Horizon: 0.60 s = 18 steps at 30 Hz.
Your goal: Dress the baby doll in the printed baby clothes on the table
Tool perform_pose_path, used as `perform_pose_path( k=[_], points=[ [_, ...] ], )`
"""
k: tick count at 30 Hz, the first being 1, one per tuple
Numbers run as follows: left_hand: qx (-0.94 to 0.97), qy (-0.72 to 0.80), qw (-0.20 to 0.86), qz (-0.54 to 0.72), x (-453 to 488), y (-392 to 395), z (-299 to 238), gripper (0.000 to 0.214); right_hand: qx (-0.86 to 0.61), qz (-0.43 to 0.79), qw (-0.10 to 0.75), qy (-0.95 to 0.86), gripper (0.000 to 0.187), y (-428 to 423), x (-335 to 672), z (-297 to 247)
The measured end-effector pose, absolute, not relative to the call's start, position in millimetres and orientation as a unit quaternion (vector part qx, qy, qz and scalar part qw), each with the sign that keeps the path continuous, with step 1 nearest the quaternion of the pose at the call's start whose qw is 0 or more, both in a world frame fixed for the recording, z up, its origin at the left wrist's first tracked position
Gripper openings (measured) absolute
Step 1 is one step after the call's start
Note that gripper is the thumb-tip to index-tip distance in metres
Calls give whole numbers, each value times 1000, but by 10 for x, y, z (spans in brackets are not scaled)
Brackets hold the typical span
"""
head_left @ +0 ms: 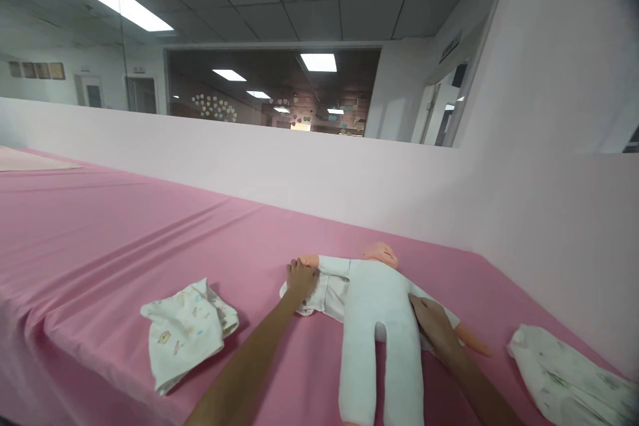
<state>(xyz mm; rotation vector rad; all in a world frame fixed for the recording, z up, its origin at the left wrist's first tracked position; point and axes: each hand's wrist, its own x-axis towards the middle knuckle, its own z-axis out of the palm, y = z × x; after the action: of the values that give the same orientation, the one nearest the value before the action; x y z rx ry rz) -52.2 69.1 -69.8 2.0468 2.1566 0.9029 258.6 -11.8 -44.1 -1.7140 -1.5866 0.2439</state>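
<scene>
A baby doll [377, 293] with a white cloth body lies on its back, head at the far side and arms spread. Beneath its torso a white baby shirt [332, 296] is laid out, showing on both sides. My left hand [301, 279] is closed over the shirt's left edge, right beside the doll's hand. Against the other side of the doll's torso rests my right hand [435, 325], fingers stretched out and their tips touching the body. Part of the shirt shows below that hand; the rest is hidden under the doll.
A folded white printed baby garment [187, 329] lies to the left. Another pale printed garment [574, 373] is at the right edge. Pink cloth [150, 226] covers the table. A white wall [279, 160] with a large window [274, 93] runs behind.
</scene>
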Motion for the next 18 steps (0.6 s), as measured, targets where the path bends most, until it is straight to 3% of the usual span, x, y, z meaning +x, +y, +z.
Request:
perform_pose_path(
  k=[3,7,12,18],
  points=[
    [646,690,52,323,-530,732,-693,30,-689,59,373,-619,38,-11,2540,-263],
    [618,674,134,382,-533,703,-593,22,-603,8,330,-726,49,121,2107,-38],
    [578,602,270,481,-629,555,-360,19,-505,18,255,-824,48,338,1460,43],
    [494,524,400,567,-760,385,-88,20,-517,20,184,-836,49,619,1190,0]
  ],
)
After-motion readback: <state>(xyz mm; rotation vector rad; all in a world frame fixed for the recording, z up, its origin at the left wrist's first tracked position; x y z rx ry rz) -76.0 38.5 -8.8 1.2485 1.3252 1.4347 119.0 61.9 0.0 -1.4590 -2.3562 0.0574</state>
